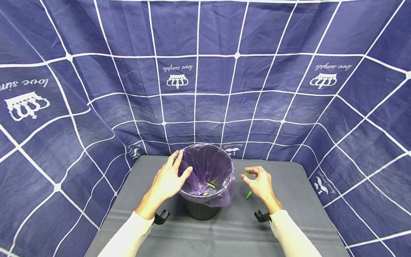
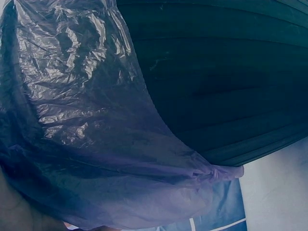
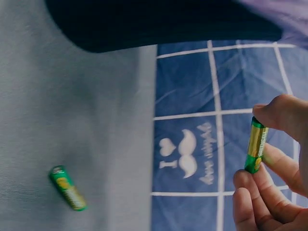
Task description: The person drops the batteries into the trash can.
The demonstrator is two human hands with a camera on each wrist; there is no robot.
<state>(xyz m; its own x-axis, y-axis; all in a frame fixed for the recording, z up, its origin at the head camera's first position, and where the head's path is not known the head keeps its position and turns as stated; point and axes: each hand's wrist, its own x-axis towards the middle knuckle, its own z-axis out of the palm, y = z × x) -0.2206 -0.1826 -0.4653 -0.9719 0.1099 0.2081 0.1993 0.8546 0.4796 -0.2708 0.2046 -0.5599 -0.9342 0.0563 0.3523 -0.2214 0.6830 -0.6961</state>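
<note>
A black bin (image 1: 201, 213) stands on the grey table, lined with a thin purple plastic bag (image 1: 228, 192) folded over its rim. My left hand (image 1: 166, 180) rests at the bin's left rim, fingers extended and thumb over the opening. In the left wrist view the bag (image 2: 96, 115) and the bin's ribbed side (image 2: 226, 82) hide most of that hand. To the right of the bin, my right hand (image 1: 260, 182) pinches a green and gold battery (image 3: 256, 144) between thumb and fingertips. Another such battery (image 3: 68, 188) lies on the table below it. Inside the bag are batteries (image 1: 211, 185).
Blue cloth with white grid lines (image 1: 212, 75) rises behind the table and along both sides. The grey tabletop (image 1: 205, 239) extends around the bin. A black strap (image 1: 161, 217) is at the left wrist and another (image 1: 262, 216) at the right.
</note>
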